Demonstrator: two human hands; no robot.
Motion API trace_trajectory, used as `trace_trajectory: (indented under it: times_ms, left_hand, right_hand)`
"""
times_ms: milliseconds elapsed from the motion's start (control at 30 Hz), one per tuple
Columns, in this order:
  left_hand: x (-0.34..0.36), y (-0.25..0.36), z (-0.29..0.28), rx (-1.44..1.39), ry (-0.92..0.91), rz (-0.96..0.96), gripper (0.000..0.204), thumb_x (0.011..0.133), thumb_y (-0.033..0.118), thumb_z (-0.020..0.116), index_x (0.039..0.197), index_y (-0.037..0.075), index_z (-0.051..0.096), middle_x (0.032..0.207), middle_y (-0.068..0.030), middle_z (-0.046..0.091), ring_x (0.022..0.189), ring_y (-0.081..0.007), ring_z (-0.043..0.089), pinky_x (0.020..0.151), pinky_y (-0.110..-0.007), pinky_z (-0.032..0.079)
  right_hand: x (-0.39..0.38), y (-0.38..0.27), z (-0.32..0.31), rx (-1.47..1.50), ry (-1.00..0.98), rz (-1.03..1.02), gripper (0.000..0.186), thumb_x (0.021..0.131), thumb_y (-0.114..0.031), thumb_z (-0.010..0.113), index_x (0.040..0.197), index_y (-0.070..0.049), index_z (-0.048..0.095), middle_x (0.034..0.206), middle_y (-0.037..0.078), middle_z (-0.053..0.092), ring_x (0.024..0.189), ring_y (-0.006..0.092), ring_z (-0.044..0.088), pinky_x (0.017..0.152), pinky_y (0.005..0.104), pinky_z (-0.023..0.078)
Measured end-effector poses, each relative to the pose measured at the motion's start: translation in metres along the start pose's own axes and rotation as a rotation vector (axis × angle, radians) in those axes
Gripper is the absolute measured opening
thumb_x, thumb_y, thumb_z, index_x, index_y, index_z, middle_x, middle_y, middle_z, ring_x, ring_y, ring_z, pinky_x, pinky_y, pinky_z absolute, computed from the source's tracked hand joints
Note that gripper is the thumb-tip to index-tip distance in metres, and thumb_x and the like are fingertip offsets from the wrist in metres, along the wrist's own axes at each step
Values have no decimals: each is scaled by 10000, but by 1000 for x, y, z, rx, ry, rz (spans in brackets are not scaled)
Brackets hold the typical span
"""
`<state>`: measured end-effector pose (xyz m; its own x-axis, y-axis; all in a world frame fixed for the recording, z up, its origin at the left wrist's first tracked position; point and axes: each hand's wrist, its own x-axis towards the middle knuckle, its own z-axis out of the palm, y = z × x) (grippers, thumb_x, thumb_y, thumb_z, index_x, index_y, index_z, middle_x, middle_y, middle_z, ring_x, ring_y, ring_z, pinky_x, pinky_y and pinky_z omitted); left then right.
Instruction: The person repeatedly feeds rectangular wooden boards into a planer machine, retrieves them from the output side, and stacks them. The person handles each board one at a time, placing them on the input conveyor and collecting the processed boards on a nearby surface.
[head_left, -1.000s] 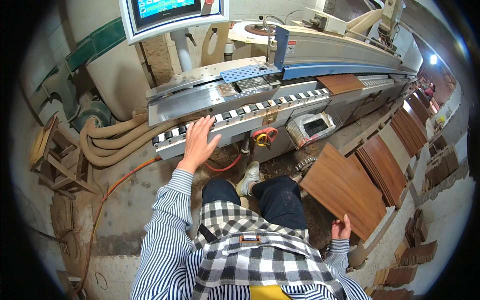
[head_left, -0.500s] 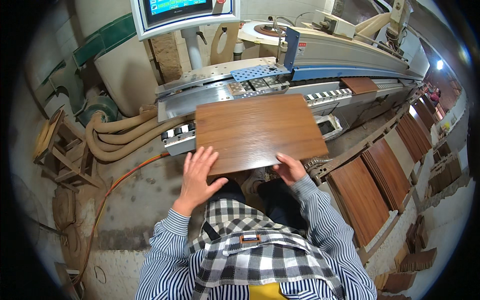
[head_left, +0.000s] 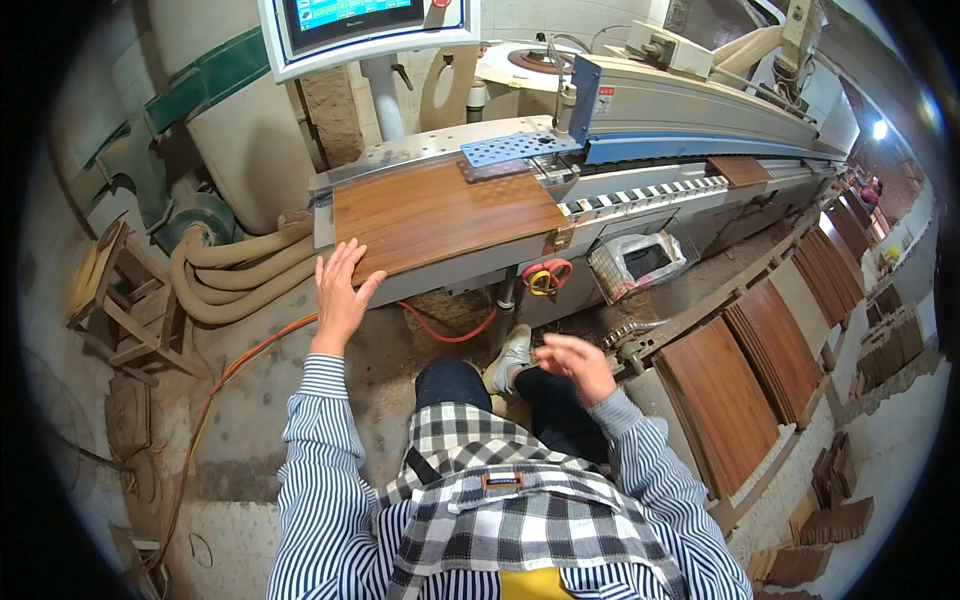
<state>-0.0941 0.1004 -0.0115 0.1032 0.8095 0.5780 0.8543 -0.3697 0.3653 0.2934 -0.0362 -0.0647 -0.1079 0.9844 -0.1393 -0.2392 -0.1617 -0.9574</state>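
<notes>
A brown wood-grain board lies flat on the metal infeed table of a long machine. Its far right part reaches under a blue perforated guard plate. My left hand rests with spread fingers at the board's near left corner, fingertips touching the edge without gripping it. Off the board, my right hand hovers above my right leg, holding nothing, its fingers loosely extended. Farther along the machine's conveyor track sits another brown board.
Stacks of brown boards stand on a rack at right. A lined wire basket and red-handled scissors hang on the machine's near side. Hoses and a wooden stool are at left; a control screen stands behind.
The board has moved away from me and left, down onto the machine table. My right hand has let go of it; my left hand followed its corner. The far board has slid right.
</notes>
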Motion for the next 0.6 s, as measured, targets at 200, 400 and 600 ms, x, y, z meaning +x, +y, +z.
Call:
trace_trajectory:
  times_ms: [200,400,600]
  left_hand:
    - [-4,3,1,44,75,-105,681,825,470,692,1332,55,506,1442,-209,439,1325,-345,414,1134,-465,248]
    - [-2,6,6,5,71,-141,757,807,494,703,1373,52,463,1452,-240,410,1309,-368,412,1119,-467,266]
    - [-3,3,6,14,69,-143,775,796,479,721,1383,49,454,1445,-242,417,1311,-392,400,1112,-469,276]
  right_hand:
    - [-94,58,-27,-1380,226,-359,446,823,-223,665,1226,-43,598,1356,171,509,1265,366,443,1053,469,358]
    - [-101,76,-28,-1420,312,-367,363,823,-189,665,1171,-88,644,1403,140,473,1310,360,401,1087,499,321]
    - [-99,76,-30,-1398,309,-371,350,824,-184,661,1160,-88,649,1392,140,483,1306,358,404,1087,501,322]
